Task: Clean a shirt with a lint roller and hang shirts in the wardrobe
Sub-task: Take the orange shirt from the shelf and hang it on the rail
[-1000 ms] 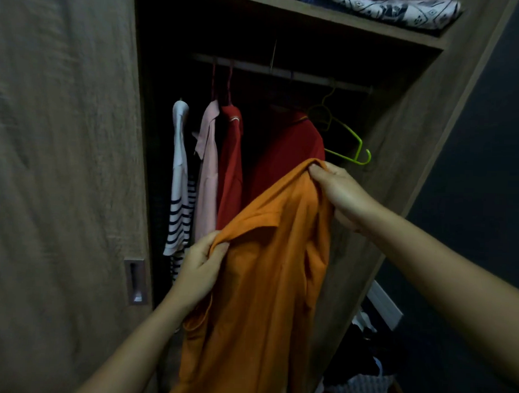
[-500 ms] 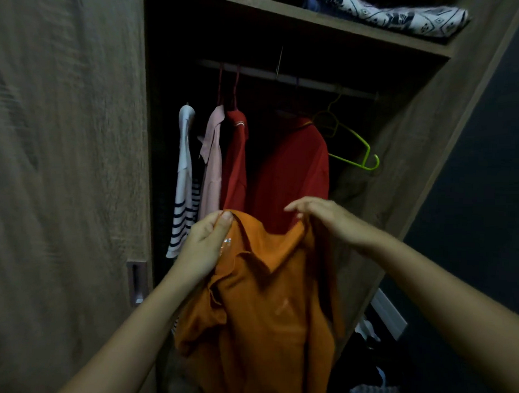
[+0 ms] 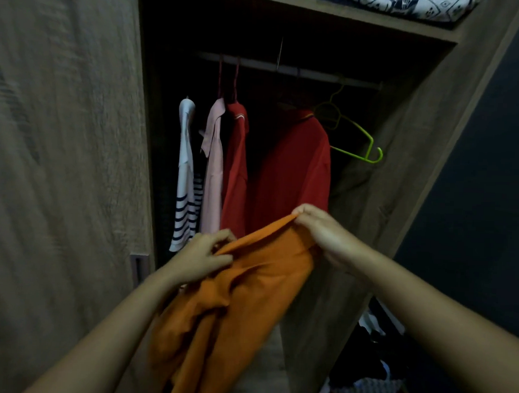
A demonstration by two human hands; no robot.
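While my left grip (image 3: 201, 259) and right grip (image 3: 324, 231) both pinch the shirt (image 3: 249, 299), the hanger (image 3: 354, 135) hangs up-right, nearer my right

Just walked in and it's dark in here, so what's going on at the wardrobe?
A person stands at the open wardrobe, holding an orange shirt by its top edge, left hand gripping one side, right hand pinching the other. No hanger shows in it yet. Inside hang a striped shirt, a pink shirt and two red shirts; a green hanger hangs empty.
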